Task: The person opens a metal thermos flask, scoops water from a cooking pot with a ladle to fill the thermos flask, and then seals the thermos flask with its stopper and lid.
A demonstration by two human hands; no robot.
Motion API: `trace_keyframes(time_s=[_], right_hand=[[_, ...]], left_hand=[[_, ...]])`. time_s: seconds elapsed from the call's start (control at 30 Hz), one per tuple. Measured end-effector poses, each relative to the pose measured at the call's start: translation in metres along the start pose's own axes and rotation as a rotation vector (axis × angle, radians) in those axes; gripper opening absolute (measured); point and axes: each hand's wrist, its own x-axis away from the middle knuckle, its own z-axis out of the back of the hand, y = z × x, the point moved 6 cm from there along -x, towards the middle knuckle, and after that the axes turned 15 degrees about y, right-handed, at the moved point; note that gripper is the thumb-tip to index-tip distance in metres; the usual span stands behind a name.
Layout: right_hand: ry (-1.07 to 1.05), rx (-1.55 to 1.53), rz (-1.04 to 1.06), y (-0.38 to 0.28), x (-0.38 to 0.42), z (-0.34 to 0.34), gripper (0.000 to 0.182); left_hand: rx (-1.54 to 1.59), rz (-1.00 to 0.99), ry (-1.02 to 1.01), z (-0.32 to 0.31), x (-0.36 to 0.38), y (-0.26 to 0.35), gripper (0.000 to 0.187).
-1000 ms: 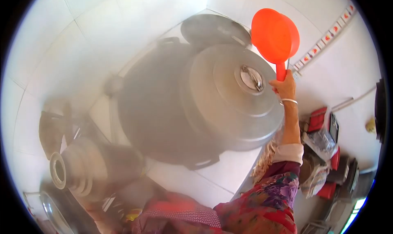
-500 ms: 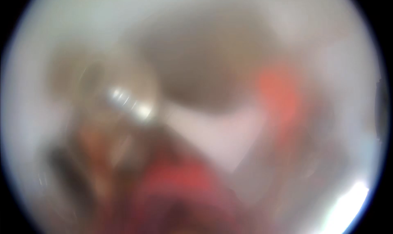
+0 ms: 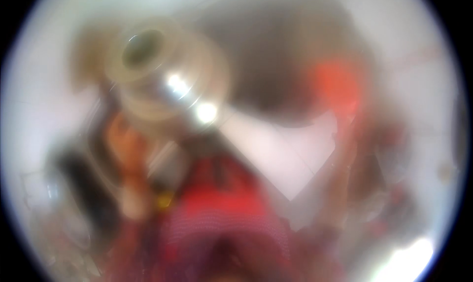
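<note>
The view is heavily blurred. A shiny, rounded metal vessel [image 3: 172, 92] with a dark round opening fills the upper left, tilted toward the upper left. My left hand [image 3: 125, 136] is right below it, overlapping its lower edge, its fingers smeared. On the right, my right forearm reaches up to a bright orange-red patch [image 3: 337, 85] that covers where my right hand is. Whether that patch is a held thing or a covering on the hand, I cannot tell. Between the hands is a large grey-brown shape [image 3: 256, 60].
A pale, tile-like surface [image 3: 283, 158] shows below the grey-brown shape. Red clothing [image 3: 221, 198] takes up the bottom middle. At left is a dark elongated shape [image 3: 84, 183], and a small yellow spot [image 3: 164, 200] shows beside my left wrist. Bright glare sits at lower right.
The picture is less blurred now. The metal vessel, my left hand and the orange-red patch all appear higher in view, and the vessel's dark opening has become distinct.
</note>
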Motion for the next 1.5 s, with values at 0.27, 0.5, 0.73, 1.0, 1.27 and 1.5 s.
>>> trace_keyframes(time_s=[0.27, 0.5, 0.73, 1.0, 1.27, 1.5], right_hand=[[0.109, 0.447, -0.104, -0.059, -0.08, -0.035, 0.044], [-0.211, -0.346, -0.413, -0.079, -0.031, -0.077, 0.045], [-0.491, -0.359, -0.514, -0.025, -0.006, -0.127, 0.04], [-0.228, -0.055, -0.384, -0.096, -0.015, -0.09, 0.037], [-0.043, -0.034, -0.476, -0.059, 0.012, -0.044, 0.038], [-0.178, 0.157, -0.355, -0.087, -0.019, -0.116, 0.038]], left_hand=[[-0.329, -0.802, 0.207, -0.025, 0.013, 0.109, 0.025], [0.03, -0.372, 0.367, 0.005, 0.018, 0.09, 0.025], [0.309, -0.291, 0.297, -0.02, 0.024, 0.064, 0.023], [0.313, -0.253, 0.337, -0.006, -0.025, 0.043, 0.019], [0.903, 0.081, 0.401, -0.003, -0.009, 0.042, 0.01], [0.841, 0.012, 0.205, -0.011, -0.066, 0.052, 0.018]])
